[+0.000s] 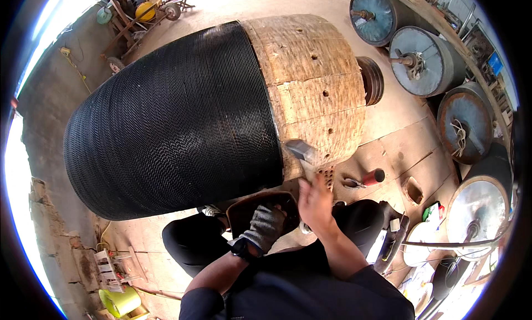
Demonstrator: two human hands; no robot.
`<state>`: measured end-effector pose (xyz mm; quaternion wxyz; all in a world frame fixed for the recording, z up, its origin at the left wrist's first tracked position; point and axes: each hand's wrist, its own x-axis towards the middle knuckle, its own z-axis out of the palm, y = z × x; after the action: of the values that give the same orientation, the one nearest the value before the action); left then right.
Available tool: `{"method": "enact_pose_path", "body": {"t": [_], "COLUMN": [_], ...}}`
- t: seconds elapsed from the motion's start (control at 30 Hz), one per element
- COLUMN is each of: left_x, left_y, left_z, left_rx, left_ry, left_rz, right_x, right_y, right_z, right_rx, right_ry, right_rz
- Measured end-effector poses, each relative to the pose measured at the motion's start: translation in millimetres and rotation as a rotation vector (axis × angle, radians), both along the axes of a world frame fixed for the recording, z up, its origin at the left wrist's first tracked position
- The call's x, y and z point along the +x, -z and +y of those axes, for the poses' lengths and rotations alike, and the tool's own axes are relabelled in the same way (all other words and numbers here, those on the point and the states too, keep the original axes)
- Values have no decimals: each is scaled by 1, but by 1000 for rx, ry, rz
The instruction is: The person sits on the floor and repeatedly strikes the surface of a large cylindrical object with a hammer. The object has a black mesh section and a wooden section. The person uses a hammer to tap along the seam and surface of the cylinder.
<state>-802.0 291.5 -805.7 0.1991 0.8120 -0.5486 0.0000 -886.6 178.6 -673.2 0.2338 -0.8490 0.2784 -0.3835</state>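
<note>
My right hand, bare and somewhat blurred, is closed round the handle of a hammer. The hammer's metal head is at the lower edge of the wooden part of a large barrel-shaped drum; I cannot tell whether it touches. Closely packed black ridged rows cover the drum's left and middle. My left hand, in a grey glove with some fingertips bare, reaches into a dark brown basin between my knees. Its fingers are curled, and whatever they hold is hidden.
A red can and a pliers-like metal tool lie on the floor to the right. Several large metal-ended rollers line the right side. A yellow-green bucket and a small white chair are at lower left. A wall stands left.
</note>
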Motion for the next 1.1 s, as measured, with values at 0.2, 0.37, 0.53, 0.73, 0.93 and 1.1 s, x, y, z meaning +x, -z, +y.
{"method": "enact_pose_path", "body": {"t": [0.2,0.37,0.53,0.73,0.93,1.1], "left_x": [-4,0,6,15,80,152], "left_y": [-37,-37,-24,-82,-184,-178], "left_z": [7,9,10,9,5,-11], "left_rx": [-68,-201,-273,-286,-751,-761], "left_ry": [29,49,113,113,127,-95], "left_rz": [43,161,243,277,-207,-438], "right_x": [-17,2,-12,4,-9,-3], "right_y": [2,16,14,8,5,-4], "right_z": [15,-4,7,-4,-3,1], "right_rx": [176,-70,103,50,-76,-160], "right_ry": [-122,7,-172,20,-204,-50], "right_rz": [-419,-6,-449,62,-587,-21]}}
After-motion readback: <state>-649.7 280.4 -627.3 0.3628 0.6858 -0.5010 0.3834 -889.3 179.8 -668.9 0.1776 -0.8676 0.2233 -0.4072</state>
